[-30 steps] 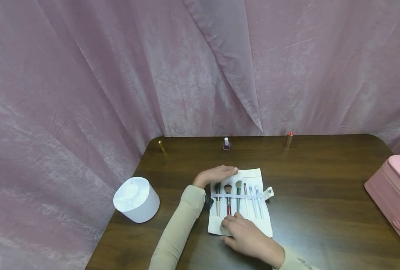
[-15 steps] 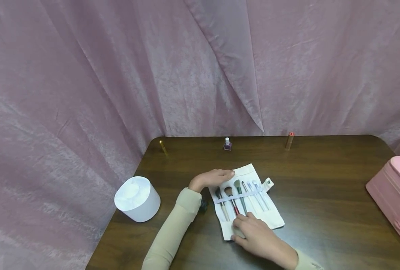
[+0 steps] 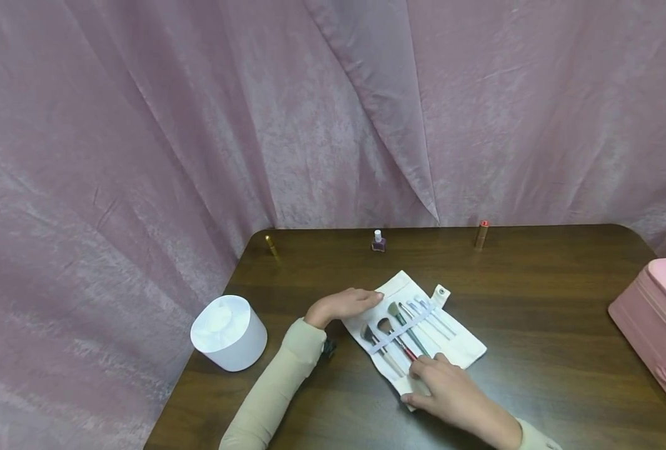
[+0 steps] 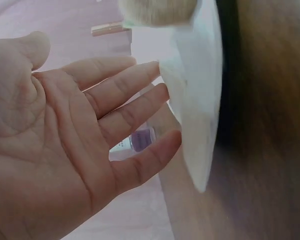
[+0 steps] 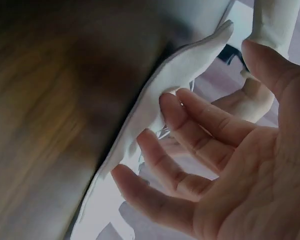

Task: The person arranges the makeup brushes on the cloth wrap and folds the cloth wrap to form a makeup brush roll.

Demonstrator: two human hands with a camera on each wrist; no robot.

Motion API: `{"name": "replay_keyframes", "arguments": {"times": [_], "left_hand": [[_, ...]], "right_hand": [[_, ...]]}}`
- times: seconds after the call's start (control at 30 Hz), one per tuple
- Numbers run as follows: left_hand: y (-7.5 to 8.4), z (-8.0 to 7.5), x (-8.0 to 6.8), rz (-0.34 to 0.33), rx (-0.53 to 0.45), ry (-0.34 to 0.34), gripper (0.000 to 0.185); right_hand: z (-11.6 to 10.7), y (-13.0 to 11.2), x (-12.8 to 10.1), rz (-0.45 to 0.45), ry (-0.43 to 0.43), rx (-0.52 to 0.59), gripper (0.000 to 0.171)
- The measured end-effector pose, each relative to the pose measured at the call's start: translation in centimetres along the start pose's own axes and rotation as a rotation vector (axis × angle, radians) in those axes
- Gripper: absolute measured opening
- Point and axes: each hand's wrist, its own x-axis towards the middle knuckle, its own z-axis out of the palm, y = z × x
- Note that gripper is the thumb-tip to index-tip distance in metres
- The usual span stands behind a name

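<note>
pink drapes backed one bench [image 3: 535,300]; both flat, open hands, left hand [image 3: 344,304] and right hand [image 3: 451,394], pressed one brush roll [image 3: 468,350] holding six brushes [image 3: 403,325]; handles partly hidden.

We counted one cloth brush roll [image 3: 417,328] lying open on one wooden table [image 3: 535,294], with six makeup brushes [image 3: 403,325] held in it under one strap. Two hands were in view, one left hand [image 3: 344,304] and one right hand [image 3: 451,394]. Along the far edge stood one nail polish bottle [image 3: 377,241] and two gold tubes [image 3: 482,234]. We also recorded one white round box [image 3: 228,333] and one pink case [image 3: 656,325].
</note>
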Motion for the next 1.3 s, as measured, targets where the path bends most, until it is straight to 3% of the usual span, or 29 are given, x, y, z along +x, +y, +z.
{"name": "replay_keyframes", "arguments": {"times": [0.27, 0.53, 0.8, 1.1, 1.3], "left_hand": [[0.2, 0.3, -1.9, 0.026, 0.063, -0.018, 0.054], [0.5, 1.8, -4.2, 0.033, 0.082, 0.003, 0.048], [1.5, 3.6, -6.1, -0.02, 0.23, 0.022, 0.053], [2.5, 4.8, -7.0, -0.015, 0.365, 0.0, 0.068], [2.4, 5.6, -7.4, -0.013, 0.353, 0.008, 0.071]], "right_hand": [[-0.5, 1.1, -0.2, 0.126, 0.01, -0.044, 0.05], [-1.2, 2.8, -0.2, 0.134, -0.019, -0.079, 0.041], [-1.9, 4.4, 0.1, 0.062, -0.008, -0.087, 0.04], [-3.9, 6.9, 0.3, -0.011, -0.038, 0.044, 0.035], [-4.4, 7.8, -0.1, -0.079, 0.01, 0.041, 0.027]]}}
